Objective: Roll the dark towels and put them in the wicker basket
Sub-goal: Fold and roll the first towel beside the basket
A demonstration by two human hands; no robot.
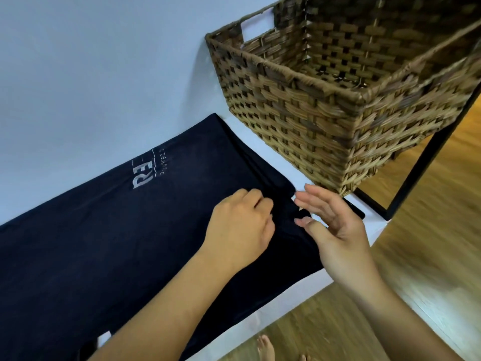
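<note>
A dark navy towel (109,230) with a pale printed logo lies spread flat along a white table (299,290). Its right end is folded over near the basket. My left hand (239,227) rests on that end with fingers curled, pinching the fabric edge. My right hand (335,225) hovers just to the right, fingers straight and spread, thumb touching the towel's corner. The brown wicker basket (325,126) stands on the table's right end, and no towel shows in the part of its inside that I see.
A pale wall (91,61) runs behind the table. A black metal frame (421,162) stands on the wooden floor (429,256) to the right. Bare toes (265,347) show below the table's front edge.
</note>
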